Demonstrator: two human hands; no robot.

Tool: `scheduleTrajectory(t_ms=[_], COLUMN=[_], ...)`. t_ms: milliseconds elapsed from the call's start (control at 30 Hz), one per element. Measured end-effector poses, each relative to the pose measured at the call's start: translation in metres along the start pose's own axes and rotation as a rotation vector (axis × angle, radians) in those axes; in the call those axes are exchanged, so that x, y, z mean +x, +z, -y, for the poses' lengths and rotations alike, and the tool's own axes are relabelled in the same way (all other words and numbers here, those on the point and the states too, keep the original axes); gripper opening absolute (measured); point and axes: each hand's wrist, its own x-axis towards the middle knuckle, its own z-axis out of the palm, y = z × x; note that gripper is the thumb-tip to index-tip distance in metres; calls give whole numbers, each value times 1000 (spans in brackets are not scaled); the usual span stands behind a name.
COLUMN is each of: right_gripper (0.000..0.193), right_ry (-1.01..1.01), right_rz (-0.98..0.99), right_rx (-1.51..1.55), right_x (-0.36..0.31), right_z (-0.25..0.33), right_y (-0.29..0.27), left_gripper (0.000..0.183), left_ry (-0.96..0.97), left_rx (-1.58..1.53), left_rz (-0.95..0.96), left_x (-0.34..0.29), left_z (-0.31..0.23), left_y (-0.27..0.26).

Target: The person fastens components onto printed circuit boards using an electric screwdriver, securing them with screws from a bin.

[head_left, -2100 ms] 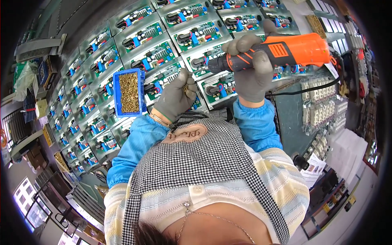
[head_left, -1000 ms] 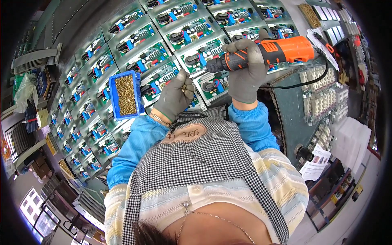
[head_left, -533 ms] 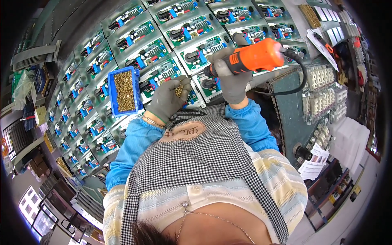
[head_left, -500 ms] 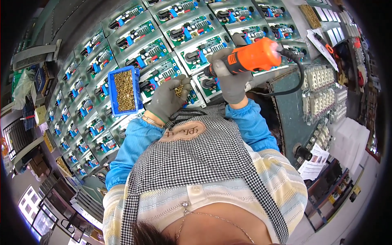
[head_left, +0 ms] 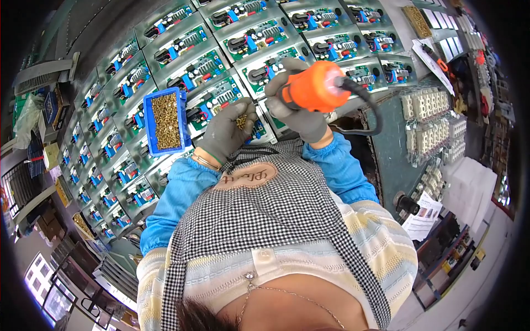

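Note:
My right hand (head_left: 301, 118), in a grey glove, grips an orange electric screwdriver (head_left: 312, 88), whose black cable (head_left: 374, 110) curves away from its end. The tool stands over the near circuit boards; its tip is hidden behind the hand and tool body. Closer to my apron, my gloved left hand (head_left: 225, 132) curls around several small brass screws (head_left: 241, 121) above a green circuit board (head_left: 221, 98) in a metal housing. Left of that hand sits a blue tray (head_left: 183, 118) full of loose brass screws (head_left: 165, 124).
Rows of green circuit boards (head_left: 256, 39) in metal housings cover the bench ahead and to the left. Bagged white terminal blocks (head_left: 428, 105) lie on the right side. An orange-handled tool (head_left: 441, 65) rests on white paper at the far right.
My right hand has shifted a little left, and the screwdriver has swung left with its rear end turned more toward me. My left hand stays almost where it was, still holding screws.

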Motion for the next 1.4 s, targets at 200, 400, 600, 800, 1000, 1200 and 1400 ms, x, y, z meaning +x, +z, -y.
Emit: scheduleTrajectory(t_ms=[200,400,600,800,1000,1200,1400], right_gripper=[60,73,60,81,80,81,72], right_ry=[274,39,320,203,209,278,278], right_rz=[108,61,-132,-224,-223,-139,-304], right_rx=[230,127,555,679,666,582,814], right_x=[14,7,16,12,11,4,8], right_z=[11,-8,-13,-15,-11,-28,-2], right_y=[10,20,-6,-8,-6,2,-19], left_gripper=[33,27,32,36,28,36,33], left_ry=[134,83,77,92,90,125,163], left_rx=[164,-46,-202,-213,-278,-272,-253], left_rz=[88,158,87,-32,1,-28,-10], left_x=[-7,8,-6,-18,-20,-19,-28], left_z=[2,9,10,13,18,27,29], left_y=[5,-20,0,8,4,0,10])
